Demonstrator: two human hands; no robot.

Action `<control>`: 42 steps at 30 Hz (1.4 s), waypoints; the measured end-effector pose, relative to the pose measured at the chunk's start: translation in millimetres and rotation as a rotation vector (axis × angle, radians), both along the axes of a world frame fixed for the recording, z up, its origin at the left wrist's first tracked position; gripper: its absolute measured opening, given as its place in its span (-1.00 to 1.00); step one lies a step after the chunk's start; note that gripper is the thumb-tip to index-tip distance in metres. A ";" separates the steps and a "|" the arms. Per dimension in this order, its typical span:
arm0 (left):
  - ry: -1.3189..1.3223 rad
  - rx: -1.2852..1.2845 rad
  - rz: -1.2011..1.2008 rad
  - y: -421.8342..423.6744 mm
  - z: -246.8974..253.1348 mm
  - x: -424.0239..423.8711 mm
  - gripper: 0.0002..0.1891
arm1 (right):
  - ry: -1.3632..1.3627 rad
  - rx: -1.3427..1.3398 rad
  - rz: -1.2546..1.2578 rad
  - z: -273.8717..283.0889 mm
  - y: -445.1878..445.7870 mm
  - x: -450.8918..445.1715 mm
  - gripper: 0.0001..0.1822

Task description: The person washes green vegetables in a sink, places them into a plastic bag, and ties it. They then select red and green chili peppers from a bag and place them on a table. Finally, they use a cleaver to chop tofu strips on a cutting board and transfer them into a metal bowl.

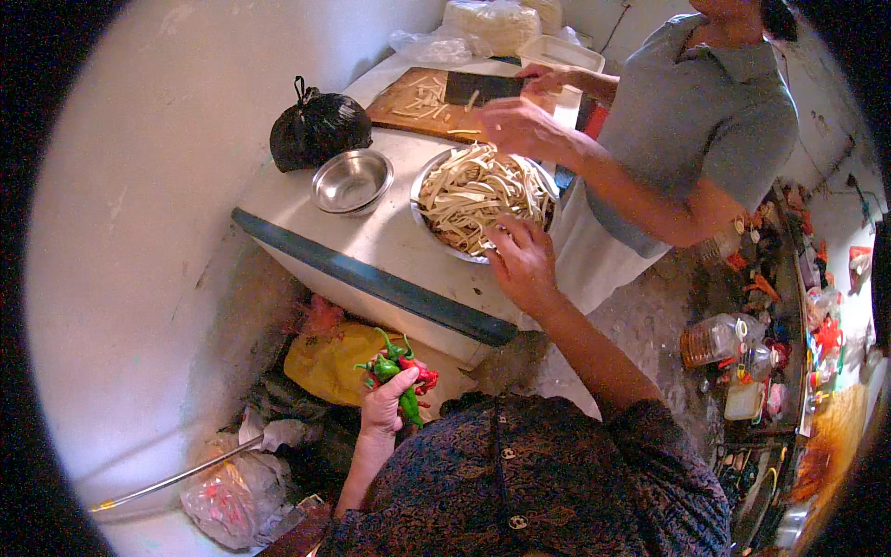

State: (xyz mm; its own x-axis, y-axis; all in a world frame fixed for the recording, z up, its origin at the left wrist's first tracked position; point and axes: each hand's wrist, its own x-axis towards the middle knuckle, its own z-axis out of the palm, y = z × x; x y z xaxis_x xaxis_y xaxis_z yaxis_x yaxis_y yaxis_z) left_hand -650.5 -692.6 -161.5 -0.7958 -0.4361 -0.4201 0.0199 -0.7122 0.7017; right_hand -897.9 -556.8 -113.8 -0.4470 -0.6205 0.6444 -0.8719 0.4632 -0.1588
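My left hand [383,404] is closed around a bunch of green chili peppers [409,404] and red chili peppers [424,379], held low in front of the counter. Over the near rim of a round metal bowl [416,202] reaches my right hand [525,261], its fingers apart and bent; whether the fingertips touch the food is hard to tell. Pale cut strips of food [473,188] heap the bowl. Another person's hand [522,125] hovers beyond it. Cut strips and a dark wide cleaver blade [480,89] lie on the wooden cutting board [390,111], the person's other hand beside the blade.
Empty metal bowls [353,182], apparently nested, stand left of the food, beside a knotted black plastic bag [320,129]. The white counter has a dark front edge [369,275]. A person in a grey shirt [696,132] stands at right. Bagged food [491,28] sits behind the board.
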 end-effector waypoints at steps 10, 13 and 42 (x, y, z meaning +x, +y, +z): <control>-0.048 -0.017 -0.025 -6.9 -0.8 1.9 -0.72 | 0.109 0.109 -0.040 49.6 -42.0 -69.2 -0.45; -0.063 -0.112 0.000 -5.7 5.5 0.0 -0.72 | 0.105 0.174 -0.032 40.4 -49.2 -95.8 -0.49; -0.165 -0.643 -0.200 -143.3 -2.5 -217.9 -0.80 | -0.356 -0.045 -0.064 8.9 72.7 -59.9 -0.67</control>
